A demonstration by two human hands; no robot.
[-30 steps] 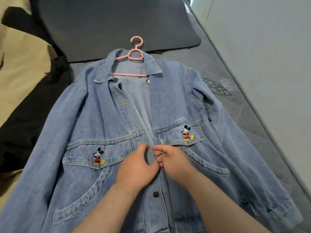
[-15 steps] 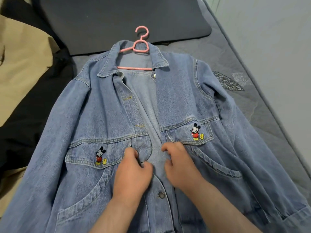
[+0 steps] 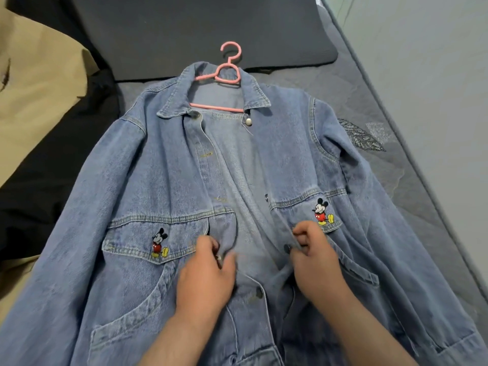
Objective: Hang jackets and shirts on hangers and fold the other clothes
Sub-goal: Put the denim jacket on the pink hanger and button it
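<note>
A light blue denim jacket (image 3: 158, 180) with cartoon mouse patches on both chest pockets lies face up on a grey bed. A pink hanger (image 3: 228, 75) sits inside its collar, its hook pointing away from me. My left hand (image 3: 206, 276) pinches the left front edge near a buttonhole. My right hand (image 3: 314, 260) pinches the right front edge beside a metal button (image 3: 287, 248). The front is open between my hands; one lower button (image 3: 258, 293) is fastened.
A dark grey pillow (image 3: 198, 30) lies beyond the hanger. A beige garment (image 3: 39, 96) and a black one (image 3: 52, 159) are piled at the left. The bed's edge and a pale wall (image 3: 422, 75) run along the right.
My hands were together at the jacket's middle; they have moved apart, each pulling one front edge outward. The view has shifted closer to the jacket.
</note>
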